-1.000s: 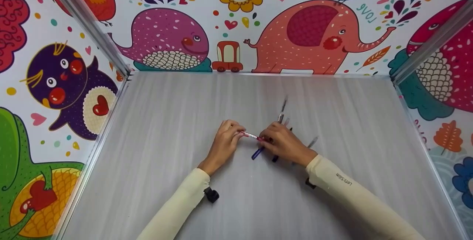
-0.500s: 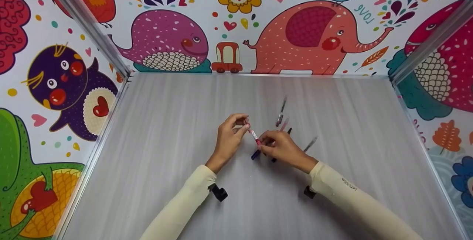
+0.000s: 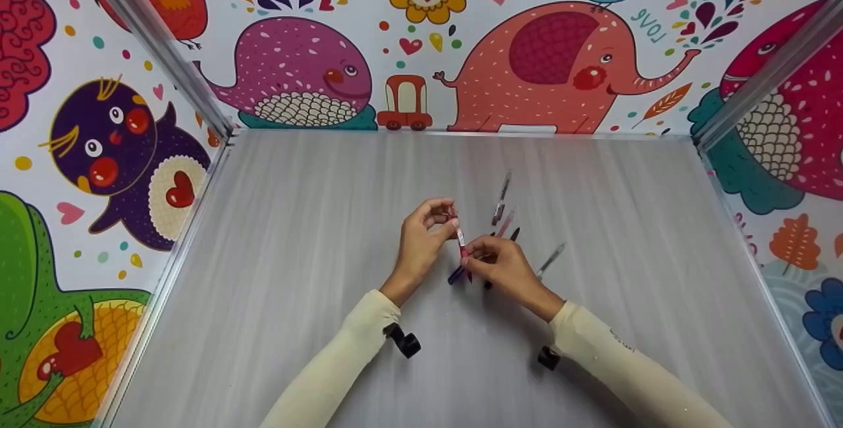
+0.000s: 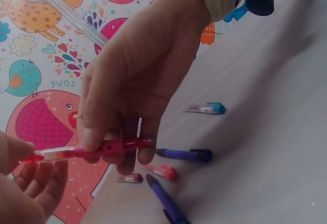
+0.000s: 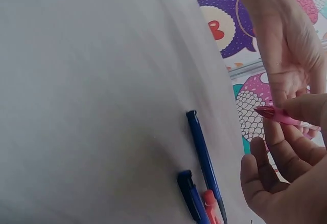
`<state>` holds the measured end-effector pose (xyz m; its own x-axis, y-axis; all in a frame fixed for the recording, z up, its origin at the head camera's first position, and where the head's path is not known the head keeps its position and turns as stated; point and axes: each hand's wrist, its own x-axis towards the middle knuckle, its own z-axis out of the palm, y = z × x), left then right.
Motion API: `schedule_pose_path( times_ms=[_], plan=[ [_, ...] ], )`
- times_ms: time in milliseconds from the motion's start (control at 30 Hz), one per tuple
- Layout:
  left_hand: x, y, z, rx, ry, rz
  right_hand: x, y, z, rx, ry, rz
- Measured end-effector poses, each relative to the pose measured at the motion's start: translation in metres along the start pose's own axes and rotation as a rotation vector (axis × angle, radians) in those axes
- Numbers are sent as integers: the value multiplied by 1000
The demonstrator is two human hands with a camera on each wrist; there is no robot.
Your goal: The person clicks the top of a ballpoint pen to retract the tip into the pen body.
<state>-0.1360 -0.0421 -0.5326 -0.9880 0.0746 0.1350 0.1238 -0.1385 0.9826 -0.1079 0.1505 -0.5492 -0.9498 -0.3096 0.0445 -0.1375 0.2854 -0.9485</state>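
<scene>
Both hands meet at a pink and clear pen (image 3: 462,238), raised above the table and standing steeply in the head view. My left hand (image 3: 421,243) pinches its upper, clear end between thumb and fingers. Lower down, at the pink grip (image 4: 115,147), my right hand (image 3: 510,265) pinches it with thumb and fingertips. The pen's pointed tip (image 5: 263,111) shows bare in the right wrist view. A thin white strip (image 4: 139,134) appears by the right fingers in the left wrist view; its kind is unclear. Close under the right hand lies a blue pen (image 3: 456,275).
Several other pens lie around the right hand: a clear one (image 3: 502,197) at the back, a pinkish one (image 3: 506,224), a grey-clear one (image 3: 552,260) to the right. Printed panels with cartoon animals (image 3: 540,72) wall in the grey table (image 3: 296,217) at the back and sides.
The pink pen has turned from nearly level to steep. My left hand has moved up and right with its end; the right hand has shifted slightly, keeping hold of the other end.
</scene>
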Motion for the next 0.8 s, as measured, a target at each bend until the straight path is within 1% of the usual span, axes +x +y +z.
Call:
schedule_pose_path(
  times_ms=[100,200,300,400,600,700,800],
  plan=[
    [-2,1,4,37,-39,-12,-5,-1,0,38,-3,20],
    [-4,4,7,63,-85,-9,-9,-2,-1,66,-7,31],
    [-7,6,9,77,-118,-4,-14,-3,-2,113,-13,40],
    [-8,8,11,75,-140,-7,-18,-4,-4,160,-16,49],
    [-11,8,15,82,-174,5,-26,-4,-9,213,-19,74],
    [-13,8,16,85,-194,8,-29,-4,-10,242,-22,82],
    [-15,8,17,89,-222,6,-31,-4,-12,293,-30,104]
  ],
)
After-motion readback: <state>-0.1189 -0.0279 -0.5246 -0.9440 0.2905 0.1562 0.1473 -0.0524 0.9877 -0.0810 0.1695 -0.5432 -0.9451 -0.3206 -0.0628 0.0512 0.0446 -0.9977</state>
